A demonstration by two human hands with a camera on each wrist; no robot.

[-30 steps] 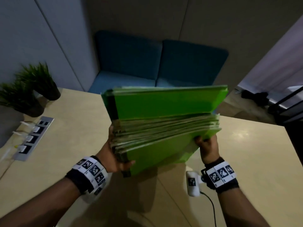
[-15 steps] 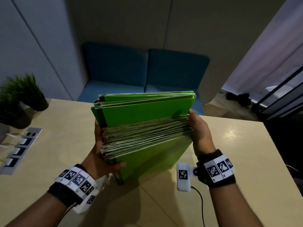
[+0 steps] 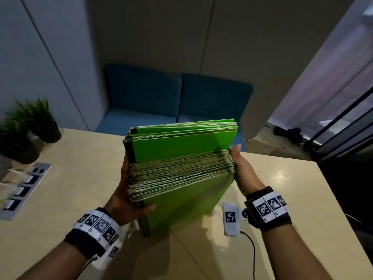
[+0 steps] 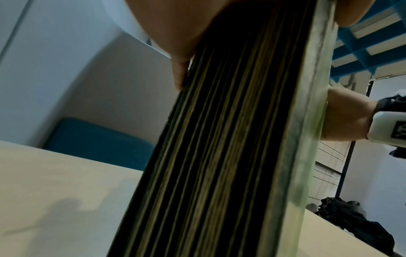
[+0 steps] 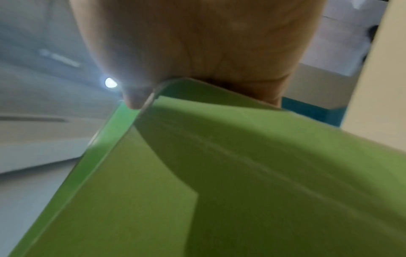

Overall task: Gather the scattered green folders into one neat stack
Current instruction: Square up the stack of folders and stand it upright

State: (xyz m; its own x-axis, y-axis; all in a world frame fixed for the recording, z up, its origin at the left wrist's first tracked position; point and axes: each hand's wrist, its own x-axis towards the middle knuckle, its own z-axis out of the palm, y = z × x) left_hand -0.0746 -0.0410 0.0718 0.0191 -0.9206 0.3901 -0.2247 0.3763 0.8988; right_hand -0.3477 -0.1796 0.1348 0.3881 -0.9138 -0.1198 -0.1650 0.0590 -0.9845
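Note:
A thick stack of green folders (image 3: 181, 172) stands tilted on its lower edge on the pale table (image 3: 70, 188), with the paper edges facing me. My left hand (image 3: 129, 201) grips its left spine side, thumb over the front cover and fingers behind. My right hand (image 3: 242, 172) presses flat against the stack's right edge, thumb up. The left wrist view shows the dark layered spines of the folders (image 4: 219, 156) with my left hand (image 4: 171, 31) above them and my right hand (image 4: 347, 118) beyond. The right wrist view shows my right hand's palm (image 5: 197, 43) against a green cover's corner (image 5: 241, 173).
Two potted plants (image 3: 36, 122) stand at the table's far left beside an inset socket panel (image 3: 24, 188). A blue sofa (image 3: 161, 98) sits behind the table. A black cable (image 3: 252, 249) trails from my right wrist over the table. Dark railings are at far right.
My right hand has moved from under the stack's lower right corner up onto its right edge. The stack has come down, more squared up, between both hands.

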